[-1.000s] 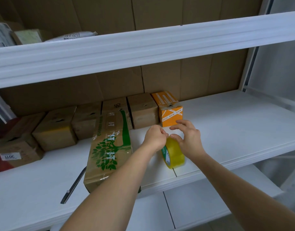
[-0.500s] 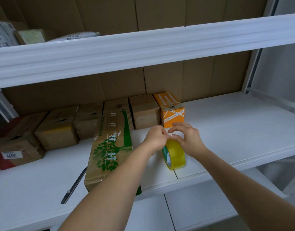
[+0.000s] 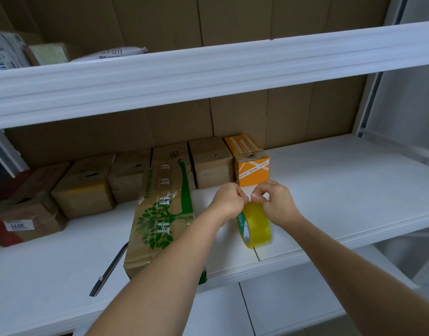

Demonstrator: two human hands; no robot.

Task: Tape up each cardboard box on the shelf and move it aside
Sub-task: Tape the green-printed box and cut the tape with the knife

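Both hands have risen slightly, left hand (image 3: 229, 201) and right hand (image 3: 276, 201) pinching the tape roll (image 3: 256, 225) top.

A white package (image 3: 109, 54) on the upper shelf reads "2 2217". A white sticker (image 3: 17, 225) on the far-left brown box (image 3: 26, 214) shows "3011", upside down to me. The long box with the green tree print (image 3: 163, 209) carries white characters I can't make out. The orange box (image 3: 253, 169) bears small white labels, too small to read.
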